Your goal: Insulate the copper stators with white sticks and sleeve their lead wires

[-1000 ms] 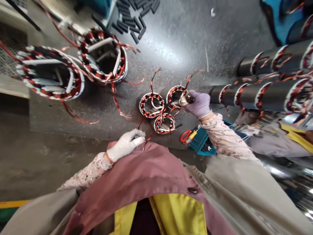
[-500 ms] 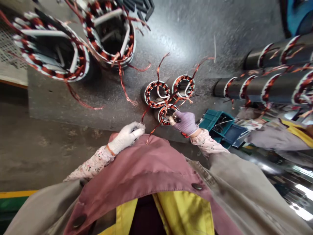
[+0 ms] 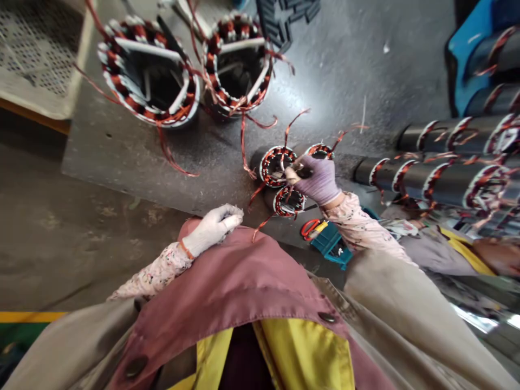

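The left hand [image 3: 213, 230], in a white knit glove, lies relaxed on the maroon collar [image 3: 227, 276] of the person's work coat, fingers loosely curled and gripping nothing. The right arm reaches forward, and the right hand [image 3: 319, 180], in a lilac glove, pinches a small dark object [image 3: 304, 172] (too small to identify) at the rim of a small stator [image 3: 278, 167]. A second small stator [image 3: 289, 201] sits just below that hand, and a third small stator [image 3: 319, 150] lies partly behind it. Red-handled scissors [image 3: 309, 228] and a teal box [image 3: 331, 246] lie nearby on its right. Farther ahead, two large stators [image 3: 148, 73] stand on the dark metal surface [image 3: 162, 173], and long stators [image 3: 447, 184] lie well to the right.
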Demonstrator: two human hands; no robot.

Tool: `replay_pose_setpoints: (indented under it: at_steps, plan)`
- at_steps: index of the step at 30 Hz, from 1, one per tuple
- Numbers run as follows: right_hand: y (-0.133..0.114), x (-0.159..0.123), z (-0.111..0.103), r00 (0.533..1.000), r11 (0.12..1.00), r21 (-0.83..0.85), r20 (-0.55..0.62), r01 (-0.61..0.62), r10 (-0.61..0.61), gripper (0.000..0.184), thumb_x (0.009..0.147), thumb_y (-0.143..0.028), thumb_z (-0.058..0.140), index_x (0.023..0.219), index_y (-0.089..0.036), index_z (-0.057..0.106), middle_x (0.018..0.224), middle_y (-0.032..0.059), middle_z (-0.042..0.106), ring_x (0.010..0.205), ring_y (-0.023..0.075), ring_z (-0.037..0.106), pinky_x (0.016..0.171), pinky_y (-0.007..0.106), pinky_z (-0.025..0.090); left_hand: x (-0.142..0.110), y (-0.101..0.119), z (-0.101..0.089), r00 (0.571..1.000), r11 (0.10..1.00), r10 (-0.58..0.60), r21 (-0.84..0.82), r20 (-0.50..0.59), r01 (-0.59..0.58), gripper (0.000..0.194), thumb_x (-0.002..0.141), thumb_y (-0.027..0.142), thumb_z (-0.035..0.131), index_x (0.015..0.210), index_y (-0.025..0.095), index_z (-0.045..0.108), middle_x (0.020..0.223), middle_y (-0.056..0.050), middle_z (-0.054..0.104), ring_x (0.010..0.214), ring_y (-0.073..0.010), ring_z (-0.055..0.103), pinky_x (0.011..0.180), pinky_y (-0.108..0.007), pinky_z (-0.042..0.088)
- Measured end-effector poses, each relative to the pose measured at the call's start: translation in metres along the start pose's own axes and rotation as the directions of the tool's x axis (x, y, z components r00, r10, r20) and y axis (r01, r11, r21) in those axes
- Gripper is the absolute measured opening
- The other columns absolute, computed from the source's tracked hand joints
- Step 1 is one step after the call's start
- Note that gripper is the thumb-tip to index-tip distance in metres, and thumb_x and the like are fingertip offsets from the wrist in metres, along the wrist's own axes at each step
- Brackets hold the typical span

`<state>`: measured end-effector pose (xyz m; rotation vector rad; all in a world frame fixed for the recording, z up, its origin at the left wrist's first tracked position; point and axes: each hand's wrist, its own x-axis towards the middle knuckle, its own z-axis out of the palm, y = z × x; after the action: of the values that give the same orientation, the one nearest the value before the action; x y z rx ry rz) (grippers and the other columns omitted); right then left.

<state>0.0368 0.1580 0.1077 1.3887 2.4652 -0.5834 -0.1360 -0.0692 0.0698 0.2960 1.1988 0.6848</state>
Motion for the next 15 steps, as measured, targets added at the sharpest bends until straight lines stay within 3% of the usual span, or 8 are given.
replay_pose_setpoints:
  at_steps: [4, 6, 8, 10, 12, 14, 15]
  plan:
    - [-0.013, 0.011, 0.015, 0.982, 0.939, -0.339, 0.189, 0.059, 0.007, 0.029, 0.084, -0.044, 0.056, 0.085, -0.018, 0.067, 0.072, 0.0081, 0.069, 0.070, 0.0245, 0.066, 0.063, 0.030, 0.039, -0.002, -0.006, -0.007, 0.999, 0.998, -0.028, -0.065, -0.043, 0.026, 0.039, 0.081, 0.055, 0.061, 0.093, 0.018, 0.059, 0.061, 0.008, 0.046, 0.045, -0.0062, 0.035, 0.043, -0.021, 0.032]
    - [-0.017, 0.014, 0.017, 0.965, 0.904, -0.417, 0.263, 0.098, 0.017, 0.030, 0.086, -0.044, 0.054, 0.088, -0.017, 0.068, 0.073, 0.0093, 0.070, 0.073, 0.0260, 0.067, 0.062, 0.030, 0.038, -0.003, -0.010, -0.009, 0.999, 0.996, -0.029, -0.080, -0.045, 0.026, 0.038, 0.081, 0.054, 0.062, 0.093, 0.018, 0.059, 0.061, 0.007, 0.047, 0.045, -0.0060, 0.036, 0.043, -0.020, 0.033]
    - [-0.018, 0.015, 0.014, 0.964, 0.904, -0.416, 0.264, 0.098, 0.017, 0.028, 0.085, -0.043, 0.056, 0.086, -0.017, 0.067, 0.070, 0.0087, 0.069, 0.072, 0.0256, 0.067, 0.062, 0.030, 0.037, -0.003, -0.013, -0.010, 0.999, 0.996, -0.016, -0.093, -0.045, 0.012, 0.037, 0.082, 0.053, 0.062, 0.092, 0.018, 0.060, 0.062, 0.007, 0.048, 0.046, -0.0060, 0.036, 0.044, -0.020, 0.034]
    - [-0.018, 0.012, 0.002, 0.986, 0.956, -0.285, 0.164, 0.064, -0.017, 0.025, 0.081, -0.042, 0.059, 0.078, -0.018, 0.064, 0.064, 0.0059, 0.065, 0.066, 0.0223, 0.064, 0.061, 0.030, 0.039, -0.004, -0.013, -0.011, 0.999, 0.995, 0.013, -0.096, -0.044, -0.017, 0.036, 0.083, 0.052, 0.061, 0.094, 0.018, 0.061, 0.062, 0.006, 0.050, 0.047, -0.0069, 0.038, 0.046, -0.021, 0.036]
    - [-0.019, -0.002, -0.017, 0.997, 0.998, -0.009, -0.033, 0.063, -0.064, 0.024, 0.078, -0.043, 0.062, 0.070, -0.020, 0.059, 0.059, 0.0019, 0.060, 0.057, 0.0165, 0.057, 0.057, 0.028, 0.039, -0.005, -0.007, -0.011, 0.996, 0.996, 0.070, -0.050, -0.046, -0.073, 0.036, 0.084, 0.051, 0.060, 0.098, 0.018, 0.062, 0.065, 0.004, 0.055, 0.052, -0.0095, 0.046, 0.051, -0.022, 0.042]
    - [-0.021, -0.027, -0.038, 0.956, 0.952, 0.285, -0.293, 0.116, -0.029, 0.025, 0.075, -0.043, 0.067, 0.066, -0.022, 0.056, 0.055, -0.0020, 0.055, 0.049, 0.0111, 0.048, 0.050, 0.025, 0.036, -0.004, 0.004, -0.008, 0.983, 0.981, 0.182, 0.068, -0.019, -0.180, 0.036, 0.084, 0.048, 0.061, 0.102, 0.018, 0.064, 0.076, 0.000, 0.064, 0.065, -0.0134, 0.057, 0.063, -0.026, 0.050]
    - [-0.023, -0.043, -0.048, 0.919, 0.906, 0.402, -0.393, 0.129, 0.044, 0.025, 0.073, -0.041, 0.070, 0.065, -0.022, 0.056, 0.053, -0.0037, 0.052, 0.045, 0.0090, 0.043, 0.046, 0.024, 0.032, -0.003, 0.012, -0.005, 0.968, 0.958, 0.248, 0.142, 0.024, -0.249, 0.037, 0.083, 0.047, 0.062, 0.106, 0.018, 0.065, 0.083, -0.002, 0.067, 0.072, -0.0153, 0.061, 0.070, -0.028, 0.052]
